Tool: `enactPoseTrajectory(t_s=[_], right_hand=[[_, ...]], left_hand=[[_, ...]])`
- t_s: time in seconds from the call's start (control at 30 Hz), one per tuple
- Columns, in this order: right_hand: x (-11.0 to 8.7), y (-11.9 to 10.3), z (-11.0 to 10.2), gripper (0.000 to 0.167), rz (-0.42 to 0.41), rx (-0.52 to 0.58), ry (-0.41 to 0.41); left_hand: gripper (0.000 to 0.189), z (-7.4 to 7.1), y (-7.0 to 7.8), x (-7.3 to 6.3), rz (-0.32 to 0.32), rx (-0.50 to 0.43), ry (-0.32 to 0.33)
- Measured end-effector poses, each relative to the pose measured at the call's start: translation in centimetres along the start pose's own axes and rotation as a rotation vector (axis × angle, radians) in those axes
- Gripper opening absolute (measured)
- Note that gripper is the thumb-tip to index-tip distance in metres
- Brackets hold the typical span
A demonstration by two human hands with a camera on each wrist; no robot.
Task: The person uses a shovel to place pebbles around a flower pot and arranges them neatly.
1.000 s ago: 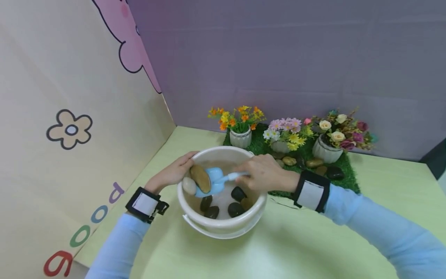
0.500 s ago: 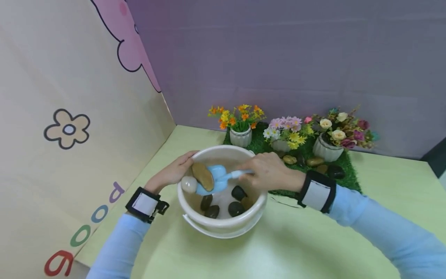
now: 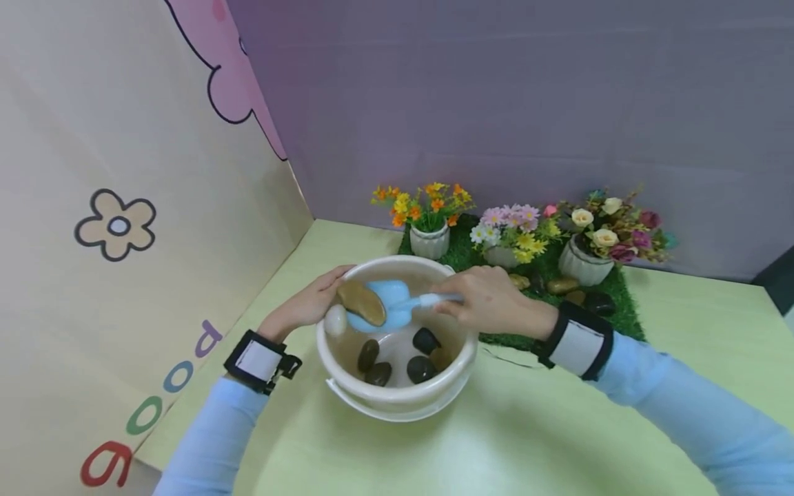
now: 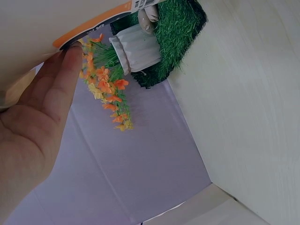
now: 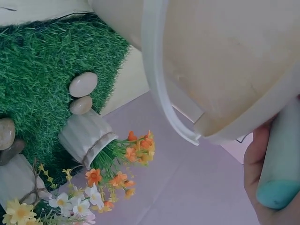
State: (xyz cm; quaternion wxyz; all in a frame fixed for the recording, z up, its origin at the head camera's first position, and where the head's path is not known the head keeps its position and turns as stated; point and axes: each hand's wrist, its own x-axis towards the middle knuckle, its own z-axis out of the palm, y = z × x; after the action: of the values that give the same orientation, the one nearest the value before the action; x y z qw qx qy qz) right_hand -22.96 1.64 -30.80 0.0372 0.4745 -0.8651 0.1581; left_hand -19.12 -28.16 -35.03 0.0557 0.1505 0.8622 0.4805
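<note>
I seem to be scooping, my left hand gripping the bucket and my right hand clasping the shovel, whose load, a brown stone at the bucket's mouth, should probably next be lifted level.

Head camera looks down; nearer wrist views share orange flowers.

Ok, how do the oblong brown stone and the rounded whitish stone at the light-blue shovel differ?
The brown stone is longer and larger, the whitish stone rounder and smaller. The brown one overlaps the shovel's blade; the whitish one sits by its tip. Both look smooth.
</note>
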Motion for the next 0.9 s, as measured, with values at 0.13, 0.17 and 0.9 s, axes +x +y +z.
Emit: enactPoseTrajectory(t_s=[0.13, 0.17, 0.9], right_hand=[[-0.3, 0.1, -0.7, 0.031, 0.046, 0.026, 0.009], [-0.4, 0.1, -0.9, 0.031, 0.054, 0.027, 0.017], [-2.4, 1.7, -2.1, 0.032, 0.114, -0.013, 0.020]], left_hand=[[0.046, -0.1, 0.1, 0.1, -0.037, -0.101, -0.043], [0.048, -0.2, 0.1, 0.1, -0.039, -0.114, -0.052], [0.042, -0.1, 0.3, -0.1, -0.036, -0.050, -0.021]])
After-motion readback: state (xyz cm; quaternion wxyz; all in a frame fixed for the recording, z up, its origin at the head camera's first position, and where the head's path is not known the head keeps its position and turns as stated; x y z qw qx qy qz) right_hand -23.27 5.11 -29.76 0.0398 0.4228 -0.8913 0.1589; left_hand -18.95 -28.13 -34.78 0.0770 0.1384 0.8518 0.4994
